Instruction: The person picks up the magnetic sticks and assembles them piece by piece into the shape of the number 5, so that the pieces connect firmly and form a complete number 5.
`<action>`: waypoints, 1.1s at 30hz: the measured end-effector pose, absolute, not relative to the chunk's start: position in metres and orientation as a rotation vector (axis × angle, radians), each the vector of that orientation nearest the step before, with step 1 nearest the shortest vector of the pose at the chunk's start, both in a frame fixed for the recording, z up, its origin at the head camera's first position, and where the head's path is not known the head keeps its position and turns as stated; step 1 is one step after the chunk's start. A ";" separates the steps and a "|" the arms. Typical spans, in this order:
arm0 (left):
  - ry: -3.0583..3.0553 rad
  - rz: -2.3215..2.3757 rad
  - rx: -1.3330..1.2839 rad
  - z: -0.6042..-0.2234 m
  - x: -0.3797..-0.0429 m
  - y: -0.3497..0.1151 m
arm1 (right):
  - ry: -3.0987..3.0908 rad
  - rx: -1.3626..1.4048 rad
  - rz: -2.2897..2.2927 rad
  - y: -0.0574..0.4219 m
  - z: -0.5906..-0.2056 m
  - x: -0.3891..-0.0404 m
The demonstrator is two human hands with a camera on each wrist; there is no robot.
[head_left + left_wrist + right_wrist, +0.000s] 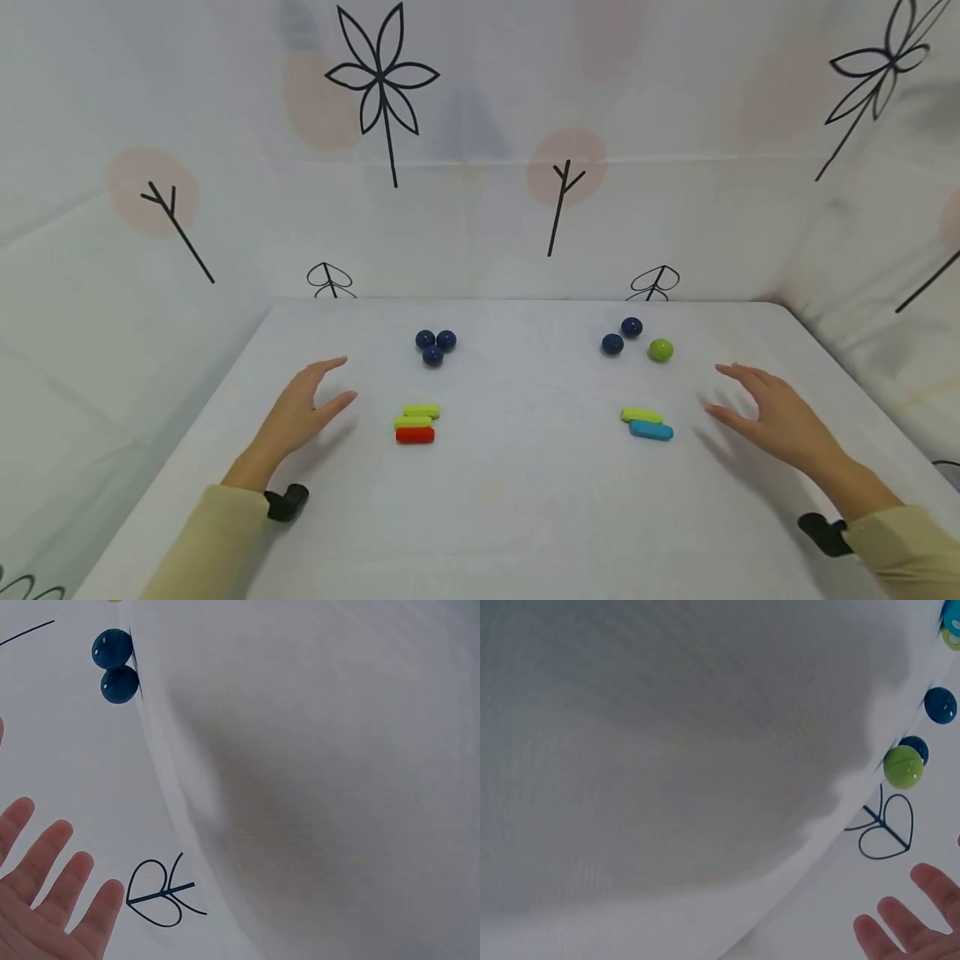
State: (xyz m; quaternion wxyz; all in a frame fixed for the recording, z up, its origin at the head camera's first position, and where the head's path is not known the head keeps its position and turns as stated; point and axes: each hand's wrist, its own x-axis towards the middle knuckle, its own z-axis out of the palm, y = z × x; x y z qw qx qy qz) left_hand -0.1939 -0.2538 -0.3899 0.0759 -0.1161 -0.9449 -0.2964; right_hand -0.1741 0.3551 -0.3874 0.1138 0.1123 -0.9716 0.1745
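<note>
My left hand [300, 414] hovers over the left side of the table, fingers extended and thumb apart, holding nothing. Just right of it lie two yellow-green sticks [422, 411] and a red stick [415, 435], side by side. Behind them sit three dark blue balls [432, 356] in a cluster. My right hand [783, 421] hovers over the right side, also empty with fingers spread. To its left are a yellow-green stick [641, 415] and a blue stick [651, 430] touching it. Farther back rest two dark blue balls [612, 344] and a green ball [661, 350].
A white cloth covers the table [517, 500]. Behind and beside it hangs a pale curtain [465, 225] printed with flowers and twigs. Black straps [287, 503] show at both sleeve cuffs.
</note>
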 end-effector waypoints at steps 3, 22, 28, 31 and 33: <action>-2.823 -0.908 -0.354 -0.390 -0.195 -0.250 | -2.834 0.341 0.539 0.352 -0.387 -0.174; -2.781 -1.052 -0.364 -0.393 -0.199 -0.235 | -2.768 0.262 0.687 0.371 -0.444 -0.211; -2.808 -1.103 -0.341 -0.394 -0.202 -0.230 | -2.784 0.284 0.747 0.365 -0.443 -0.214; -2.815 -1.130 -0.361 -0.395 -0.203 -0.228 | -2.807 0.287 0.755 0.360 -0.440 -0.214; -2.820 -1.149 -0.377 -0.396 -0.204 -0.226 | -2.806 0.295 0.755 0.357 -0.442 -0.215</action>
